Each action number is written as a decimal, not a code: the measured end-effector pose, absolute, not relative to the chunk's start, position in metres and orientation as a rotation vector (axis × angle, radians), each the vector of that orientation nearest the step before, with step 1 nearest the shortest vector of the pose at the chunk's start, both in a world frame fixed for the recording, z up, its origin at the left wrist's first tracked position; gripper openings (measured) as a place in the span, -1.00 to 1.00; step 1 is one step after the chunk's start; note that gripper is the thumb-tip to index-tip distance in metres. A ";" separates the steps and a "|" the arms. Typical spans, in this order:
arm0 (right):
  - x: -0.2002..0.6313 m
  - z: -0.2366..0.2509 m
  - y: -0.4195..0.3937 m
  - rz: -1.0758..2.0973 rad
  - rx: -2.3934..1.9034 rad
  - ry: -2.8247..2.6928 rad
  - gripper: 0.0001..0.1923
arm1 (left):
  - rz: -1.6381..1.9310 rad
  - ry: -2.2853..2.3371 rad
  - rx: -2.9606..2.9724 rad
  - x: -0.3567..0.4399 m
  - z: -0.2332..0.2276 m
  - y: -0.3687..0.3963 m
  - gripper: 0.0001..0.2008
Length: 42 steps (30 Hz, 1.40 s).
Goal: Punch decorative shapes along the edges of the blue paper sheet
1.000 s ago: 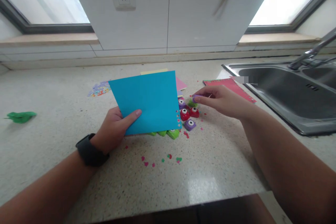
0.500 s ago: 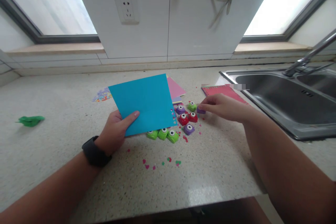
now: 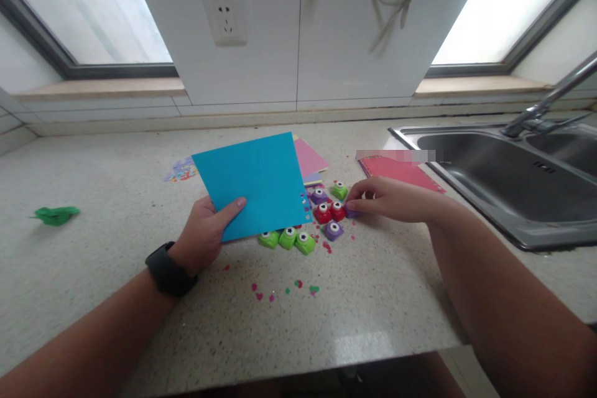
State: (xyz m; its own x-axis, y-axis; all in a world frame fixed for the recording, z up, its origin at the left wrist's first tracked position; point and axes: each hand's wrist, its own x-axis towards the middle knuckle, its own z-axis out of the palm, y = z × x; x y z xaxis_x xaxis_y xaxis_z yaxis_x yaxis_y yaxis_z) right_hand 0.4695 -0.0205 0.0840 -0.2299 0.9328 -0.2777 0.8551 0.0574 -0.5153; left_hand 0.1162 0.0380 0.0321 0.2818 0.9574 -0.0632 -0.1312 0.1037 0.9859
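Note:
My left hand (image 3: pixel 209 227) grips a sheet of blue paper (image 3: pixel 252 183) by its lower left corner, thumb on top. Small punched holes run along the sheet's right edge. My right hand (image 3: pixel 382 199) has its fingers closed on a purple craft punch (image 3: pixel 353 210), mostly hidden by the fingers, at the right of a cluster. Beside it are two red punches (image 3: pixel 330 211), other purple punches (image 3: pixel 333 231) and a green punch (image 3: pixel 339 190). Several green punches (image 3: pixel 289 237) sit in a row under the blue sheet's lower edge.
Pink paper (image 3: pixel 311 158) lies partly behind the blue sheet. Red paper (image 3: pixel 398 173) with a punched edge rests near the steel sink (image 3: pixel 471 180). Paper cutouts (image 3: pixel 260 296) are scattered in front, more cutouts (image 3: pixel 181 171) behind. A green crumpled thing (image 3: pixel 56 216) lies far left.
My right hand has moved slightly nearer and to the left with the purple punch, now beside the red punches. My left hand and the blue sheet have hardly moved.

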 end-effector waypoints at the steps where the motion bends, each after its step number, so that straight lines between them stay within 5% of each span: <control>1: 0.469 0.085 -0.020 0.890 -1.863 -2.178 -0.52 | 1.008 0.941 1.170 0.116 0.032 0.038 -0.43; 17: 0.447 0.094 -0.028 0.605 -1.324 -2.327 -0.67 | 1.070 0.913 0.985 0.120 0.040 0.038 -0.50; 25: 0.426 0.083 -0.028 0.363 -1.404 -2.403 -0.52 | 1.172 1.013 0.886 0.121 0.049 0.043 -0.58; 32: 0.421 0.084 -0.033 0.407 -1.434 -2.465 -0.76 | 1.147 1.022 0.897 0.121 0.046 0.042 -0.59; 42: 0.421 0.076 -0.024 0.273 -1.498 -2.333 -0.75 | 1.143 0.961 0.879 0.123 0.045 0.042 -0.46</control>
State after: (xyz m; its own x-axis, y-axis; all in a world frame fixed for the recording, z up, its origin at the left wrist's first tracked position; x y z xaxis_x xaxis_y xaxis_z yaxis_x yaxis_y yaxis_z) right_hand 0.4215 -0.0236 0.0759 -0.3773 0.9066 0.1891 0.8383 0.4211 -0.3463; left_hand 0.1229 0.0419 0.0453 0.1376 0.9777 -0.1587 -0.3247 0.1959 0.9253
